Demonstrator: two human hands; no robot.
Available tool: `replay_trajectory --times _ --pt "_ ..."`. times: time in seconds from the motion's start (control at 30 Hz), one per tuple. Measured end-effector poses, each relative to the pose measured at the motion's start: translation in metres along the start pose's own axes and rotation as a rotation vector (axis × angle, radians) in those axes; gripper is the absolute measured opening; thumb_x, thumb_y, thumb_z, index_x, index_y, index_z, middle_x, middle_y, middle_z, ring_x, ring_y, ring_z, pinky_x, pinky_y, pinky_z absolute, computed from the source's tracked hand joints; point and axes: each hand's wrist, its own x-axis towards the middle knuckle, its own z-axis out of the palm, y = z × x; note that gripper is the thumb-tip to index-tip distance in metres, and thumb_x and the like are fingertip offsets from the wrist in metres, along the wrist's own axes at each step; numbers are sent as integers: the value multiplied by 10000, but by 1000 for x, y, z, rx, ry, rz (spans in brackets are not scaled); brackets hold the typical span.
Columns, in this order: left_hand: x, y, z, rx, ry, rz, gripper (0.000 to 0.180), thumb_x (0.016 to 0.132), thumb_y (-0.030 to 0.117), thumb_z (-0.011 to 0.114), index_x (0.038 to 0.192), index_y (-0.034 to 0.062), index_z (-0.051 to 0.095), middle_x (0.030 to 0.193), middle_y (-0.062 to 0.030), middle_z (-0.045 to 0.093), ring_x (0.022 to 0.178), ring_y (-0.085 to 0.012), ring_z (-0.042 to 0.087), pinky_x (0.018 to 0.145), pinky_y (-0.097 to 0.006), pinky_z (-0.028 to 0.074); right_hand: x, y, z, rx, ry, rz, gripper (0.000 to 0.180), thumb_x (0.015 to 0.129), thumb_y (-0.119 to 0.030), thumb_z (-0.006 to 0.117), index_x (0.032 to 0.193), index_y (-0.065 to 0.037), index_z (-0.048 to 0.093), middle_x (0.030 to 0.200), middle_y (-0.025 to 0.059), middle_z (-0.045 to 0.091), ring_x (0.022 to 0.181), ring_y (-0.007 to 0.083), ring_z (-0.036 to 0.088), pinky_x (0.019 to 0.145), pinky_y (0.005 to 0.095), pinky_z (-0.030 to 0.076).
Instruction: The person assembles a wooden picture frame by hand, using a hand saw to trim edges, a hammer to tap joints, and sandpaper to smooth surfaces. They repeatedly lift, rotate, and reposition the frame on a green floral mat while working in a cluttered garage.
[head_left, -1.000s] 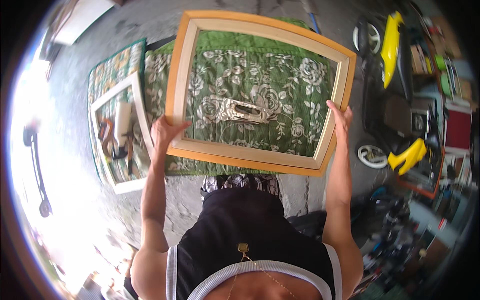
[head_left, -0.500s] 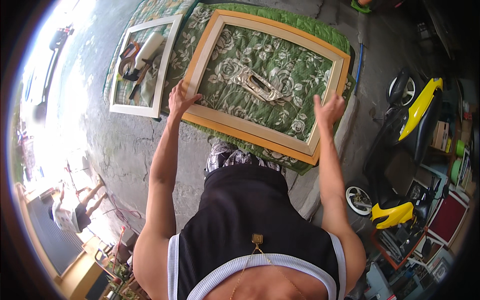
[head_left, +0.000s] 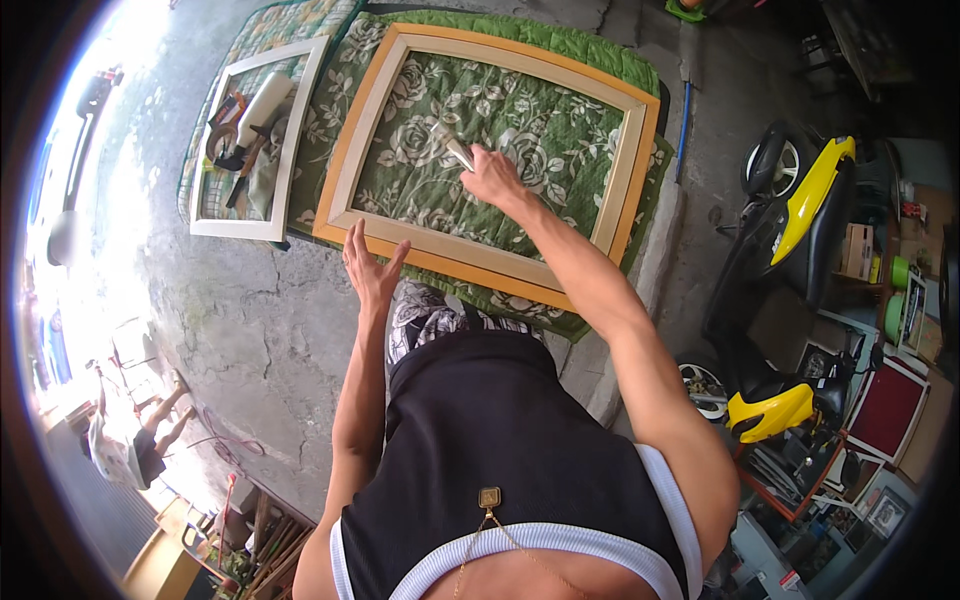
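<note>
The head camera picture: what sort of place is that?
Probably a garage or home workshop. A yellow-and-black two-wheeled scooter is parked at right, the floor is cracked grey concrete, and a rectangular two-tone wooden frame lies on a green flowered quilt.

Right hand grips silvery metal tool within rectangular two-tone wooden frame

Left hand spreads near its seven o'clock; a white rectangular frame lies toward nine o'clock.

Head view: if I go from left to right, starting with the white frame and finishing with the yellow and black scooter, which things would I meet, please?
White frame → left hand → silver tool → right hand → yellow and black scooter.
</note>
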Motion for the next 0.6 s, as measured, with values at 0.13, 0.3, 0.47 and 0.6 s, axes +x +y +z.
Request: replay_trajectory --times 0.13,0.3,0.47,0.6 --pt "-13 31 4 -558 -308 -156 885 734 352 823 1411 18 361 1236 -234 578 1154 -335 556 970 -424 445 -66 -2 -27 375 -134 -78 395 879 -312 598 1130 -8 588 764 160 653 682 277 647 619 406 494" --pt "-47 86 17 -1479 -899 -669 703 857 300 710 1395 38 342 1230 -143 553 1174 -258 527 980 -399 433 -158 -25 -28 545 -238 -79 402 937 -274 552 1241 -10 547 957 223 644 894 322 645 807 416 495" --pt "-81 108 36 -1522 -828 -827 585 799 190 772 1248 41 427 1133 -106 584 1069 -220 569 909 -368 457 -219 -24 -35 221 -117 -129 465 905 -190 581 1292 41 470 1260 261 529 1181 423 483 996 465 396" --pt "-111 133 43 -1507 -828 -780 582 751 111 808 1202 38 446 1098 -87 590 1024 -193 592 861 -342 497 -244 -1 -29 231 -141 -114 423 912 -198 579 1244 56 516 1279 284 504 1158 434 498 977 471 411"
